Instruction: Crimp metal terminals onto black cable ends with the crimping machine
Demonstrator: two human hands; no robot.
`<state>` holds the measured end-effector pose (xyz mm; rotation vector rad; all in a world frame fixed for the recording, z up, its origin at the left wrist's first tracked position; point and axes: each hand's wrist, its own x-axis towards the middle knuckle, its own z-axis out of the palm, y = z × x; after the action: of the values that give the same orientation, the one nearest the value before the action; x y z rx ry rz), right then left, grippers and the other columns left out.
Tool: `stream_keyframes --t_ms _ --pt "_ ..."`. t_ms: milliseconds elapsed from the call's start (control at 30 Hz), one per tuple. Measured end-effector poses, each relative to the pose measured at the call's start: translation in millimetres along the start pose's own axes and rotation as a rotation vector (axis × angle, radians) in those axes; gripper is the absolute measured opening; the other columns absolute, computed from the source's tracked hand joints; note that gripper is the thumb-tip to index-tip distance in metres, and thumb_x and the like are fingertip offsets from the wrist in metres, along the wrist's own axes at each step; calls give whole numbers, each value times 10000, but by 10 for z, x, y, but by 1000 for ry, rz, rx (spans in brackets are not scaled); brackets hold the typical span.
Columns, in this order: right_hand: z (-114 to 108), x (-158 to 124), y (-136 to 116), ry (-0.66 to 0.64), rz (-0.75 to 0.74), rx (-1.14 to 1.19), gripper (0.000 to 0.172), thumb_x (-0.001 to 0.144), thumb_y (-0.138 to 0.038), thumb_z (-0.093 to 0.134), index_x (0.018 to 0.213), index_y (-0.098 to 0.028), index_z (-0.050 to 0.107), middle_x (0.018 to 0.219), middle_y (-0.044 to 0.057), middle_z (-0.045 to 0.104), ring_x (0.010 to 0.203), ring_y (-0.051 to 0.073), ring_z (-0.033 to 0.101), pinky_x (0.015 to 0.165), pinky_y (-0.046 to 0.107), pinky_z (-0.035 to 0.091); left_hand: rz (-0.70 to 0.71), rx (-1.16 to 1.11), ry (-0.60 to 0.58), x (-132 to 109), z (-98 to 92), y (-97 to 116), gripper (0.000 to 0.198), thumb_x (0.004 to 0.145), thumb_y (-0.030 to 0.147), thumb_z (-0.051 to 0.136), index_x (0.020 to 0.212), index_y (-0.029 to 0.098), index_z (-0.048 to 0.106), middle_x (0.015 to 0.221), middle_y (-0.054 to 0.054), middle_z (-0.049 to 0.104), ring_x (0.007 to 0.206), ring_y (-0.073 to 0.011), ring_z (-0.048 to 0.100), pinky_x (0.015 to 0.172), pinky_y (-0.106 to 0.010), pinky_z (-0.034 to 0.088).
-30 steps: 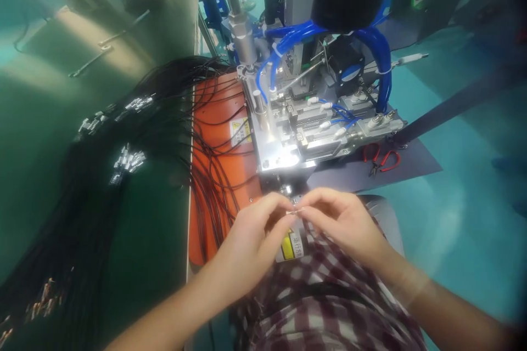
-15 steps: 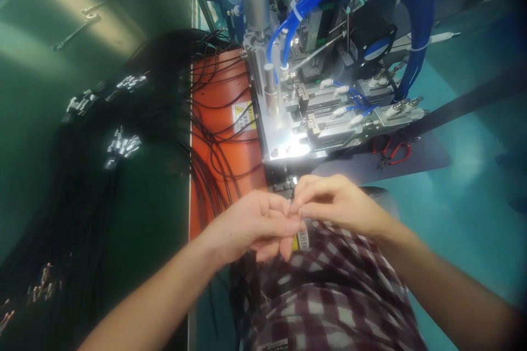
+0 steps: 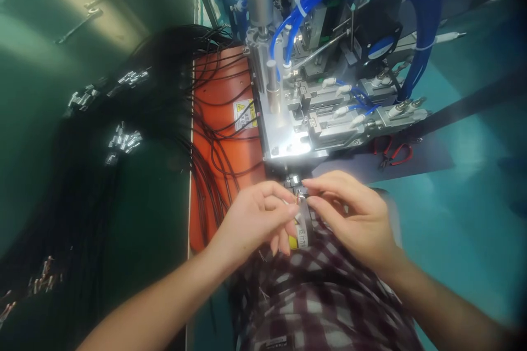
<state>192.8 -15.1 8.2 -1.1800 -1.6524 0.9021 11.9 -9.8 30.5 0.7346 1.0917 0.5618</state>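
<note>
- Head cam, left hand (image 3: 252,216): thumb and index finger are pinched together on a tiny metal piece (image 3: 298,196), other fingers loosely curled underneath. The piece is too small and blurry for me to say exactly what it is.
- Right hand (image 3: 362,205): thumb and fingertips are a bit apart, right next to that piece. Can't really tell if they touch it, but I don't see anything in the grip.
- So the piece sits between the two hands, just in front of the metal machine (image 3: 284,134), above the lap and a plaid shirt (image 3: 317,318).
- Under the fingers there's a yellow-and-white label (image 3: 303,237), partly covered by the left hand.
- The machine has fat blue tubing (image 3: 429,16) looping over it, and red-handled pliers (image 3: 401,154) lie off to its right.
- Left of it is an orange plate (image 3: 224,63) with a warning label (image 3: 244,114) and black cables (image 3: 201,175) running across.
- Those spread onto a dark green tabletop (image 3: 140,230), where there are bunches of silver ends (image 3: 125,140).
</note>
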Motion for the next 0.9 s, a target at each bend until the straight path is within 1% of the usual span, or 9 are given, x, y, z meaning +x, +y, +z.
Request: stream_keyframes --t_ms 100,167,267,367,467,533,667,767,900 --pt "46 -16 15 -23 -177 -41 239 855 -46 611 1037 -173 701 890 51 644 715 112 601 549 216 467 24 7 11 -1 8 3 194 820 292 672 848 144 549 584 -32 669 400 -133 605 331 -150 398" --pt "49 -24 40 -40 -275 -108 253 858 -28 601 1050 -164 694 874 56 655 739 120 618 598 226 487 30 19 20 -6 9 3 189 821 287 669 844 143 549 585 -31 668 402 -134 607 333 -151 399" --pt "36 -66 102 20 -413 -313 288 837 -29 635 1069 -192 687 888 51 702 753 138 638 662 265 485 39 38 48 -12 10 1 178 817 278 669 841 139 561 572 -24 661 393 -131 600 331 -151 397" --pt "25 -117 162 78 -498 -448 323 816 -40 657 1081 -222 685 918 44 745 736 148 653 621 284 437 46 42 64 -16 17 2 185 814 283 675 839 133 569 566 -25 658 388 -127 594 332 -153 401" --pt "31 -141 198 104 -514 -461 312 816 -48 645 1069 -226 687 925 50 766 692 140 655 588 284 400 51 31 70 -16 26 6 199 812 293 683 834 129 571 569 -30 663 384 -123 590 329 -150 398" --pt "44 -145 216 125 -517 -465 304 817 -56 646 1062 -232 689 938 51 773 673 131 658 591 280 400 56 26 70 -13 27 6 202 816 298 683 836 130 572 572 -31 665 385 -121 590 326 -147 393" --pt "74 -156 253 139 -515 -478 318 823 -75 661 1094 -238 685 975 51 776 729 142 694 604 281 407 73 10 57 -10 13 0 198 832 304 673 845 135 571 584 -30 670 398 -125 601 331 -148 398" --pt "87 -152 251 136 -518 -471 304 824 -77 667 1084 -234 687 963 45 777 740 147 699 594 286 407 80 -6 51 -9 5 -3 202 834 309 671 853 134 572 593 -36 675 403 -130 606 332 -155 404" --pt "89 -89 187 169 -457 -416 294 830 -78 673 1088 -217 678 921 48 766 771 152 692 631 274 456 80 12 74 -3 19 3 196 824 292 679 841 130 569 584 -38 673 395 -131 600 331 -157 404"
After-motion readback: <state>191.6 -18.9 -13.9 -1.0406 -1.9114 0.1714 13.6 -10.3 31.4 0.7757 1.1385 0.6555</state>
